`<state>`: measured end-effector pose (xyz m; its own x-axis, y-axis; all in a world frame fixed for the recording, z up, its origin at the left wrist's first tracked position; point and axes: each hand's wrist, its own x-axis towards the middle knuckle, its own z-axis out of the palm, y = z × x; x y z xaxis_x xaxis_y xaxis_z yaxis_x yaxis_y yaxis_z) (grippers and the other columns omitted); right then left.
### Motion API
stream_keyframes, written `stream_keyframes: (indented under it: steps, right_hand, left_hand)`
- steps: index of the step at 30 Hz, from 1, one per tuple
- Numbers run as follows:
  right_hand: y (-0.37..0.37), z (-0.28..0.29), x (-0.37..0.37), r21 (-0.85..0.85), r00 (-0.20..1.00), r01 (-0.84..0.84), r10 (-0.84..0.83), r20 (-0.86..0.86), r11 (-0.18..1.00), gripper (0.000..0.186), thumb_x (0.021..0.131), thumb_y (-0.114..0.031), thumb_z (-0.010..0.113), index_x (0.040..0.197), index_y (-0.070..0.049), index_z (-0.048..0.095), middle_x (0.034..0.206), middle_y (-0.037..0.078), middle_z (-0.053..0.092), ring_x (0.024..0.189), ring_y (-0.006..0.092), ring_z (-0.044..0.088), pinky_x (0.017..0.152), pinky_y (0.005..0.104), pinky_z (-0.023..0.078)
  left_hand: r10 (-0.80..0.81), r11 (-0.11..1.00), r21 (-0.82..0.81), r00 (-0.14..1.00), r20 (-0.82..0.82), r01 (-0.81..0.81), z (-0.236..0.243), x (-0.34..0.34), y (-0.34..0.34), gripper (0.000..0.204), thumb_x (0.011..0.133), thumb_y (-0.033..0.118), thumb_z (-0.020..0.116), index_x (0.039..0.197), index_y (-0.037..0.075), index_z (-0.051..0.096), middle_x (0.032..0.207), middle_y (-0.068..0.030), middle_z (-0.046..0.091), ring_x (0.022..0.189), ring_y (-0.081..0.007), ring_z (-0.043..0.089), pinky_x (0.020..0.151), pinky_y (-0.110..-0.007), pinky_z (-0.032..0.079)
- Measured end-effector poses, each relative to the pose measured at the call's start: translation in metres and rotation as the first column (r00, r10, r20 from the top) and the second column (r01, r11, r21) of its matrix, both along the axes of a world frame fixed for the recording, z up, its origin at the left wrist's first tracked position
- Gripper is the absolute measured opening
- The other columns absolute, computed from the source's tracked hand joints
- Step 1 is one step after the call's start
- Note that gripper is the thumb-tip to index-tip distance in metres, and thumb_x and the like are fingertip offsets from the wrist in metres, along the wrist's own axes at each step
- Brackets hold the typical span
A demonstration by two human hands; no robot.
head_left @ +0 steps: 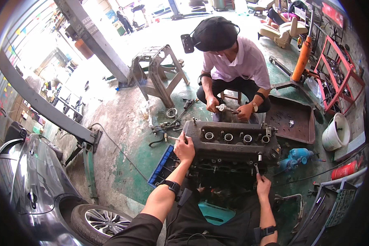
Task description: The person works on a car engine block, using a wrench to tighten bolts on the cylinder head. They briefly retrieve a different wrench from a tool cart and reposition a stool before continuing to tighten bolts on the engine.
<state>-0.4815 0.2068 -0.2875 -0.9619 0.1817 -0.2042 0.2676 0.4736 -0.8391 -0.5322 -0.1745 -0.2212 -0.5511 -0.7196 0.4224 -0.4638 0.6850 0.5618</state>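
A dark engine block with a valve cover (229,149) stands in front of me, with round openings along its top. My left hand (185,148) is at the engine's upper left corner, fingers closed on a slim metal tool that points left. My right hand (263,187), below the engine's right end, grips a metal wrench (257,168), whose upper end rests at a fitting on the engine's near side.
Across the engine a co-worker (240,61) sits holding a metal part. Around us are a blue tray (162,162), a metal drip pan (295,106), a white bucket (334,133), loose tools, a grey stand (158,82), a lift post (106,53) and a car (37,176) at left.
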Motion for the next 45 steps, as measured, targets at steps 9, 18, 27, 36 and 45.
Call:
stream_keyframes:
  steps: [9, 18, 27, 36, 45]
  right_hand:
    - [0.037, 0.103, -0.079, 0.775, 0.713, -0.346, 0.685, -0.149, 0.529, 0.037, 0.077, -0.039, 0.071, 0.06, -0.008, 0.065, 0.053, 0.013, 0.058, 0.052, 0.0319, 0.058, 0.05, 0.0428, 0.044]
    - [0.022, 0.078, -0.023, 0.572, 0.894, -0.113, 0.335, -0.299, 0.812, 0.044, 0.082, -0.043, 0.069, 0.062, -0.004, 0.06, 0.056, 0.017, 0.056, 0.056, 0.0391, 0.057, 0.051, 0.0479, 0.04]
    - [0.004, -0.015, 0.031, -0.056, 0.997, 0.065, -0.062, 0.043, 0.996, 0.043, 0.089, -0.038, 0.064, 0.076, 0.003, 0.06, 0.059, 0.014, 0.051, 0.056, 0.0204, 0.045, 0.057, 0.0363, 0.039]
    - [-0.025, -0.016, 0.037, -0.361, 0.941, 0.257, -0.147, 0.306, 0.896, 0.049, 0.095, -0.045, 0.056, 0.066, -0.007, 0.048, 0.059, 0.0, 0.039, 0.055, 0.0091, 0.034, 0.054, 0.0341, 0.031]
    - [-0.041, -0.005, 0.031, -0.274, 0.966, 0.247, -0.214, 0.146, 0.929, 0.049, 0.095, -0.043, 0.057, 0.068, -0.003, 0.049, 0.057, 0.0, 0.041, 0.056, 0.0091, 0.036, 0.053, 0.0299, 0.032]
  left_hand:
    - [-0.008, 1.0, -0.011, 1.0, -0.016, 0.007, 0.001, 0.001, 0.0, 0.036, 0.086, 0.028, 0.056, 0.118, 0.013, 0.064, 0.104, -0.0155, 0.067, 0.091, -0.0364, 0.063, 0.081, -0.045, 0.049]
    - [-0.011, 0.999, -0.044, 0.999, -0.039, 0.01, -0.002, 0.001, -0.001, 0.036, 0.085, 0.025, 0.057, 0.118, 0.013, 0.064, 0.097, -0.0171, 0.067, 0.086, -0.0366, 0.063, 0.078, -0.045, 0.05]
    - [0.004, 0.999, -0.034, 1.0, 0.005, -0.004, 0.002, 0.001, -0.001, 0.034, 0.086, 0.025, 0.057, 0.115, 0.01, 0.065, 0.102, -0.0176, 0.067, 0.09, -0.0359, 0.063, 0.081, -0.044, 0.05]
    - [0.032, 0.999, -0.02, 0.999, 0.044, -0.031, 0.002, -0.004, 0.0, 0.036, 0.087, 0.029, 0.055, 0.119, 0.015, 0.065, 0.103, -0.0171, 0.067, 0.094, -0.0355, 0.063, 0.081, -0.046, 0.049]
    - [0.03, 0.999, 0.035, 0.997, 0.074, -0.033, 0.003, -0.002, 0.001, 0.036, 0.088, 0.029, 0.055, 0.119, 0.015, 0.065, 0.102, -0.0176, 0.067, 0.092, -0.036, 0.063, 0.08, -0.045, 0.049]
